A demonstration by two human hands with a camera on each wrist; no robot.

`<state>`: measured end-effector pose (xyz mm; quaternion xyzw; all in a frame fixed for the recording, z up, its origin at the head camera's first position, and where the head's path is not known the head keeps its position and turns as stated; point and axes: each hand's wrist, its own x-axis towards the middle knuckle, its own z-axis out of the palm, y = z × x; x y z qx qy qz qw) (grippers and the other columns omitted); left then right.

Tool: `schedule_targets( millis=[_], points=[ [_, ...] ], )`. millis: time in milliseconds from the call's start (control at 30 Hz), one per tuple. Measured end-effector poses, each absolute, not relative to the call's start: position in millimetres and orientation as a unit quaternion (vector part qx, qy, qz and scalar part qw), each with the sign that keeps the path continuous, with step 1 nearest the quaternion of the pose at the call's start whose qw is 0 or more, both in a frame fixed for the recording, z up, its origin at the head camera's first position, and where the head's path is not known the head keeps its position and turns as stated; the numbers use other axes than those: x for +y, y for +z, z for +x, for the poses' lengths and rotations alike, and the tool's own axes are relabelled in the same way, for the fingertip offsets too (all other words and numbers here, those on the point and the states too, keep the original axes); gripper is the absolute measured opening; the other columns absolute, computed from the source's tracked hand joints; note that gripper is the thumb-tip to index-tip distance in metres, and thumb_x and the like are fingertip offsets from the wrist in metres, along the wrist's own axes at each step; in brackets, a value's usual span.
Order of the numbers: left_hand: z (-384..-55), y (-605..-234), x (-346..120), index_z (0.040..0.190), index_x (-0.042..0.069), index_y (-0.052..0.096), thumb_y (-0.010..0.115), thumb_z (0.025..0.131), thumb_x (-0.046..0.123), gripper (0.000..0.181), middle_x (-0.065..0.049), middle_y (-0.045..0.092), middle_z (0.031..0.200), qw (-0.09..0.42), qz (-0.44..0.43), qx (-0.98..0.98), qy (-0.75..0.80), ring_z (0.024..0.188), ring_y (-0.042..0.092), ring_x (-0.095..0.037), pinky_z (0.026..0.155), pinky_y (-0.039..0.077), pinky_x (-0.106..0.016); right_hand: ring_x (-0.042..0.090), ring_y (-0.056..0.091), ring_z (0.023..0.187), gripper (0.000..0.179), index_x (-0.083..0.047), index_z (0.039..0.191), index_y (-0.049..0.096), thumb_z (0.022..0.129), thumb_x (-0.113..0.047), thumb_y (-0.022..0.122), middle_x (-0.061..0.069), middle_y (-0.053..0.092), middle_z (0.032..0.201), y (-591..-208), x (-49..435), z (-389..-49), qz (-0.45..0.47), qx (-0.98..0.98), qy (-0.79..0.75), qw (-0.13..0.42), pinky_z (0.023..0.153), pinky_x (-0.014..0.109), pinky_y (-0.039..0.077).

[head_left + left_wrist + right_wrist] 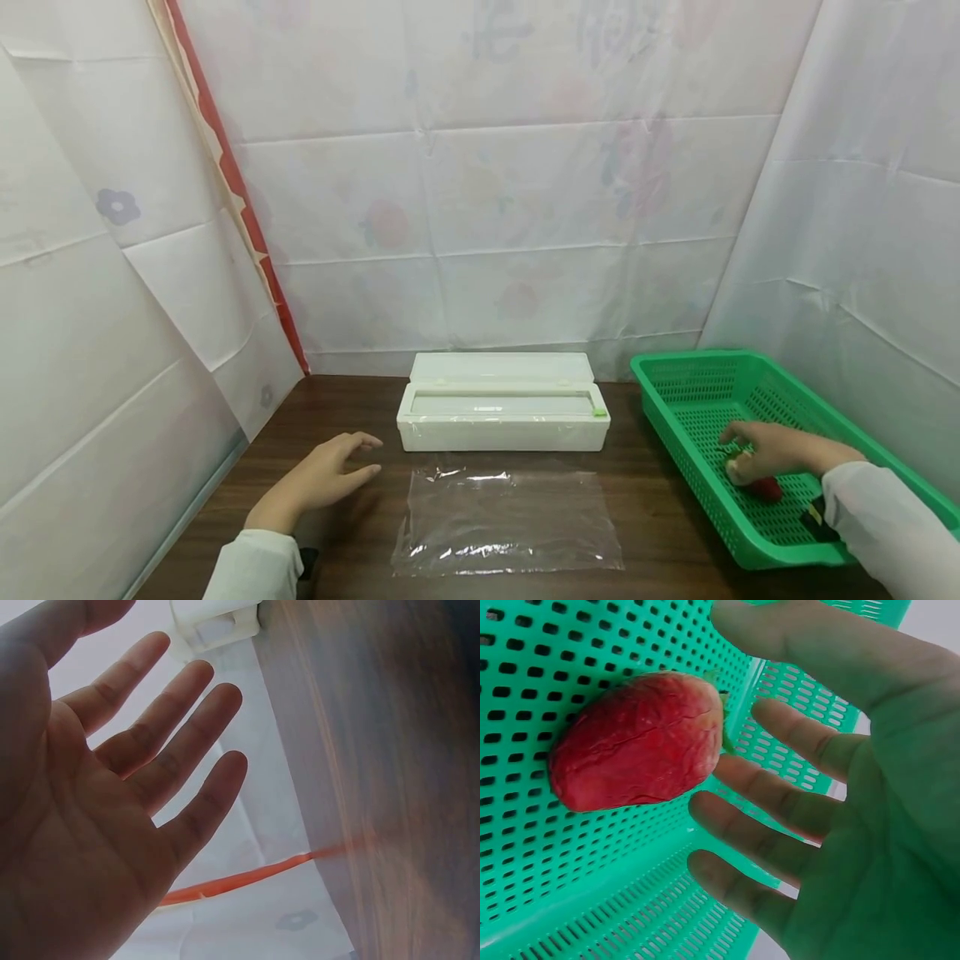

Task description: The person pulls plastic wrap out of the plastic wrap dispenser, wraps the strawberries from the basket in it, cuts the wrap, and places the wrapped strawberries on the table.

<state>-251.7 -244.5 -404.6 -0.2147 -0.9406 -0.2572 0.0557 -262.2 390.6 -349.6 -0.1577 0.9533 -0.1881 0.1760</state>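
Showing faint, illegible characters (501, 33), the back sheet (480, 192) stands behind a white box (502, 435), lid raised. Green basket (693, 390) contains one red strawberry (641, 742); right hand (780, 448) just beside it, fingers apart, contact undetermined. Left hand (321, 477), fingers apart, is near clear film (510, 521).

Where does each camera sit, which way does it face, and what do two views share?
Head: worn on the head, facing forward and down at the table, white box and green basket; left hand, right hand and sleeves show.
Left wrist: looks past the left palm at the table and white wall sheet.
Right wrist: looks into the basket at the red fruit; right palm and fingers show.
Shared: head and right wrist both show basket, fruit and right hand.
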Motion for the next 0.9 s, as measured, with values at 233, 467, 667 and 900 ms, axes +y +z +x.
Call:
schedule_targets(
  millis=[233,467,667,900],
  points=[
    [-251,-407,-247,0.116,0.009,0.058,0.063,0.088,0.035,0.038,-0.014,0.06,0.115,0.045,-0.208,-0.94,-0.266,0.106,0.055,-0.031,0.084,0.05,-0.054,0.03,0.054,0.093,0.057,0.003,0.124,0.047,0.081,-0.025,0.071,0.027,0.055,0.111,-357,398,-266,-0.135,0.949,-0.204,0.199,0.073,0.052,0.05],
    [-250,-410,-251,0.117,0.01,0.057,0.063,0.088,0.036,0.04,-0.015,0.059,0.116,0.035,-0.198,-0.943,-0.265,0.107,0.054,-0.033,0.084,0.049,-0.054,0.03,0.055,0.09,0.061,0.004,0.123,0.046,0.078,-0.027,0.074,0.016,0.058,0.102,-364,404,-268,-0.11,0.948,-0.201,0.221,0.074,0.055,0.049],
    [-248,-409,-254,0.118,0.01,0.056,0.063,0.088,0.036,0.041,-0.015,0.059,0.115,0.03,-0.194,-0.943,-0.271,0.106,0.054,-0.033,0.083,0.05,-0.053,0.03,0.055,0.09,0.054,0.003,0.12,0.049,0.078,-0.024,0.073,0.015,0.059,0.101,-367,403,-269,-0.106,0.948,-0.202,0.223,0.074,0.053,0.049],
    [-246,-408,-253,0.119,0.01,0.056,0.063,0.088,0.034,0.04,-0.016,0.058,0.117,0.023,-0.185,-0.943,-0.276,0.105,0.054,-0.032,0.083,0.051,-0.052,0.031,0.054,0.091,0.05,0.0,0.118,0.051,0.077,-0.019,0.072,0.016,0.06,0.103,-366,400,-269,-0.098,0.948,-0.192,0.234,0.073,0.052,0.049]
  ],
)
